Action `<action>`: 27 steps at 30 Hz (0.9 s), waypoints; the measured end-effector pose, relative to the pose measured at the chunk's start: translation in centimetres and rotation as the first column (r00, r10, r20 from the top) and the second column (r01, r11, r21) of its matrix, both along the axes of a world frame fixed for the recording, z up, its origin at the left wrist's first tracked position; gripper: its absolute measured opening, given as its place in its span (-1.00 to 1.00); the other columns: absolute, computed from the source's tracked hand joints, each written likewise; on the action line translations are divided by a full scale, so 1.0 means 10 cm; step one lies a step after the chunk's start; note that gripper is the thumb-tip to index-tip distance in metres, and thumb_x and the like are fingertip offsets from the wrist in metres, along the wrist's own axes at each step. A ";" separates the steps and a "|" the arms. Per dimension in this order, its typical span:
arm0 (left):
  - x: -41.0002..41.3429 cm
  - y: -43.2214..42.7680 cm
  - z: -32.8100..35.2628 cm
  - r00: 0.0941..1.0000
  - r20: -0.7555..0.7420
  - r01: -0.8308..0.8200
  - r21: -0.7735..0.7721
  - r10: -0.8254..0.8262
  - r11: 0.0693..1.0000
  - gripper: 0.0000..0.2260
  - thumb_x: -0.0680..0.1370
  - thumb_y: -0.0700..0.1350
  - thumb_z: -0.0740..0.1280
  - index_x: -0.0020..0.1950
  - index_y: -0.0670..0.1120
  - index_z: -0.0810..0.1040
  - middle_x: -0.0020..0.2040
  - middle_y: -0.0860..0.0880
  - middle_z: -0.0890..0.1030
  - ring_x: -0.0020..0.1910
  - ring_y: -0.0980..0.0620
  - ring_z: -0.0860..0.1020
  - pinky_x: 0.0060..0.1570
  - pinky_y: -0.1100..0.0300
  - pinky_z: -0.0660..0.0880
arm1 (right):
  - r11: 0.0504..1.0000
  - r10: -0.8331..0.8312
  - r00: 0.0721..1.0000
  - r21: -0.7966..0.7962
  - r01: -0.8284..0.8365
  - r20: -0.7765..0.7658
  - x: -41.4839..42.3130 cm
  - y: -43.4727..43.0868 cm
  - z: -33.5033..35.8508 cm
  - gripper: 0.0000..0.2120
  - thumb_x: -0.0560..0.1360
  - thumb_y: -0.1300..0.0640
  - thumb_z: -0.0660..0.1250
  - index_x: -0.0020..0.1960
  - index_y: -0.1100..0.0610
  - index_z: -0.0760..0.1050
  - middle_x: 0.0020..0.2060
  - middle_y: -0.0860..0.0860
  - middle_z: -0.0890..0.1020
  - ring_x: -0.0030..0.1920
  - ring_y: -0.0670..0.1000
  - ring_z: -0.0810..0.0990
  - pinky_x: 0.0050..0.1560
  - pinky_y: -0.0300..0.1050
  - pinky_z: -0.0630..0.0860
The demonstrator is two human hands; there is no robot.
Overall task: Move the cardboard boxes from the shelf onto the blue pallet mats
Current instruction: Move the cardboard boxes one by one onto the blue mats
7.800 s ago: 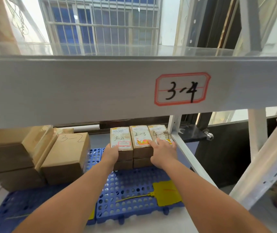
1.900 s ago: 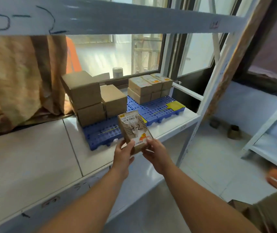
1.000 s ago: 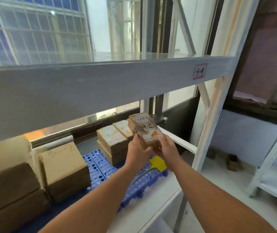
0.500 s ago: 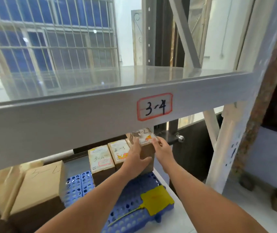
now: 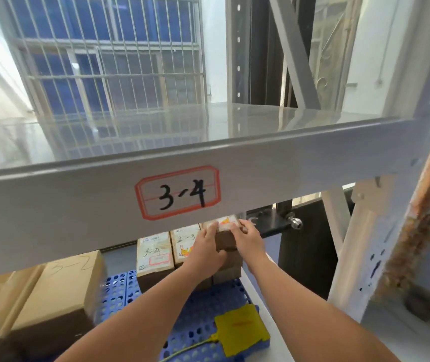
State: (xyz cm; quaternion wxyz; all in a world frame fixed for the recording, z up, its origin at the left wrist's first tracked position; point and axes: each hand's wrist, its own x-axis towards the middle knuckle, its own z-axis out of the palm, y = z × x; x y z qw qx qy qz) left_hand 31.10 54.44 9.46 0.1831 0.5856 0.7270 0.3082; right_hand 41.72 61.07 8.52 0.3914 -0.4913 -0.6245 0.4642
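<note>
Both hands hold a small cardboard box (image 5: pixel 224 232) with a white and orange label on top of the right-hand stack of small boxes at the back of the blue pallet mat (image 5: pixel 193 307). My left hand (image 5: pixel 206 252) grips its left side and front; my right hand (image 5: pixel 247 237) grips its right side and top. The box's far end is hidden behind the grey shelf beam (image 5: pixel 104 199). Two labelled small boxes (image 5: pixel 153 253) stand to its left on the mat.
Larger plain cardboard boxes (image 5: pixel 59 299) marked 3-2 sit at the left on the mat. A yellow tag (image 5: pixel 241 333) with a cord lies on the mat's front right. White shelf uprights (image 5: pixel 355 246) stand to the right; a barred window is behind.
The box has moved deeper under the beam and lower, onto the right-hand stack. The camera has come closer to the shelf. Both hands stay on the box.
</note>
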 end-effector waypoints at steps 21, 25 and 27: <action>0.06 -0.01 -0.05 0.973 -0.230 -0.042 -0.129 0.011 0.991 -0.30 0.53 -0.16 0.24 0.55 0.12 -0.08 0.20 -0.14 0.52 0.07 -0.07 0.54 0.08 0.07 0.53 | 0.983 0.091 0.996 -0.160 -0.091 -0.010 0.08 0.17 -0.06 -0.57 0.61 -0.11 0.12 0.41 0.05 0.39 0.23 0.06 0.55 0.18 0.06 0.51 0.14 -0.04 0.53; 0.10 0.00 -0.02 0.973 -0.230 -0.066 -0.127 0.035 0.990 -0.32 0.53 -0.16 0.21 0.55 0.10 -0.07 0.34 -0.17 0.40 0.24 -0.12 0.44 0.22 0.04 0.45 | 0.983 0.103 0.993 -0.159 -0.094 0.049 0.06 0.18 -0.05 -0.52 0.60 -0.17 0.08 0.39 0.07 0.41 0.20 0.07 0.56 0.16 0.07 0.53 0.20 0.04 0.52; 0.13 -0.02 -0.01 0.973 -0.220 -0.086 -0.093 0.064 0.992 -0.34 0.54 -0.20 0.19 0.56 0.08 -0.04 0.50 -0.16 0.16 0.45 -0.16 0.22 0.38 -0.02 0.28 | 0.983 0.105 0.993 -0.158 -0.096 0.052 0.05 0.17 -0.03 -0.49 0.60 -0.21 0.05 0.38 0.08 0.41 0.20 0.07 0.57 0.17 0.07 0.53 0.17 0.00 0.52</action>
